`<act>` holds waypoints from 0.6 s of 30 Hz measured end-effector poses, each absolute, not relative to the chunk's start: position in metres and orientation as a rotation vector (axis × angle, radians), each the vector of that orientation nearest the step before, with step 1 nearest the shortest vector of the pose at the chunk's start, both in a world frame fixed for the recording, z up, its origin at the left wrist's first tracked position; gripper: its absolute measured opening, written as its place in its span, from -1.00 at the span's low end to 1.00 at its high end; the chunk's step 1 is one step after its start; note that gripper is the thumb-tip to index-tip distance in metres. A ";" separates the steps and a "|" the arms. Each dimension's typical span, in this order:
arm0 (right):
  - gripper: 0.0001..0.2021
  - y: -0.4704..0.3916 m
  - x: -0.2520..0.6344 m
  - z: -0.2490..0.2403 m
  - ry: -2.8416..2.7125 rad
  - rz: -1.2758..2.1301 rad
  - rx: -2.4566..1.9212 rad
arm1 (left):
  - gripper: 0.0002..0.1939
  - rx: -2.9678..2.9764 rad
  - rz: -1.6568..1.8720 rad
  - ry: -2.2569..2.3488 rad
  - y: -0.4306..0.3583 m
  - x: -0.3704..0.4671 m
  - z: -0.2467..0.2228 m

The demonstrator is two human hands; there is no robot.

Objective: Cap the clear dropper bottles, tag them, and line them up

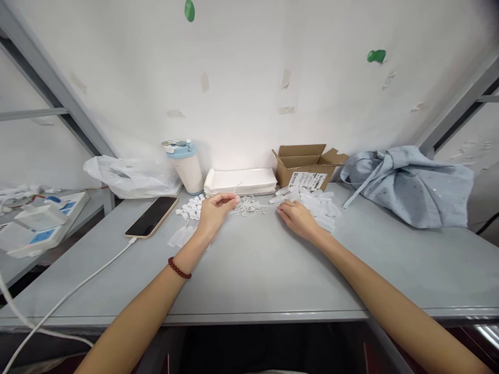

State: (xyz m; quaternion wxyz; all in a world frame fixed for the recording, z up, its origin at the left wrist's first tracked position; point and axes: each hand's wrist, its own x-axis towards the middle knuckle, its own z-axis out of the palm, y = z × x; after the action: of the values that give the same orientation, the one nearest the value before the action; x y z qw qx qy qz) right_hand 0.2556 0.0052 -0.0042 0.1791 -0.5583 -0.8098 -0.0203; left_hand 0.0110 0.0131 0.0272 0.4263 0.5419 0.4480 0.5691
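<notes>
My left hand [217, 212] is raised a little over the grey table, thumb and fingertips pinched on a thin white string [237, 185] whose end sticks up. Just right of it lies a tangled heap of white strings [249, 205]. White round caps [192, 208] and a few clear tubes [182, 236] are to its left, partly behind the wrist. My right hand [297, 217] rests with curled fingers at the left edge of a pile of clear plastic tubes [324, 206]; whatever its fingertips hold, if anything, is hidden.
Along the wall stand a plastic bag [132, 176], a cup with a blue lid [187, 169], stacked white trays [240, 182], an open cardboard box [307, 165] and a blue cloth bag [413, 187]. A phone [152, 217] with a white cable [83, 283] lies left.
</notes>
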 end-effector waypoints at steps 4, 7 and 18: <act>-0.82 0.005 0.256 -0.006 -2.151 -0.001 -1.485 | -0.76 1.422 1.385 1.134 0.012 0.012 0.026; -0.88 -0.001 0.251 -0.002 -1.976 0.087 -1.310 | -0.76 1.455 1.349 1.126 0.011 0.014 0.025; -0.73 -0.036 0.214 0.012 -1.780 0.836 -0.988 | -0.85 1.492 1.175 1.108 -0.003 0.031 0.030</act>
State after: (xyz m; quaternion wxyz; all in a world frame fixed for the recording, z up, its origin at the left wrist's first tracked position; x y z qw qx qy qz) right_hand 0.2139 -0.0357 0.0123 0.4533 -0.4000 -0.7211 0.3385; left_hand 0.0305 -0.0034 0.0305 0.4541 0.6047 0.4489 0.4761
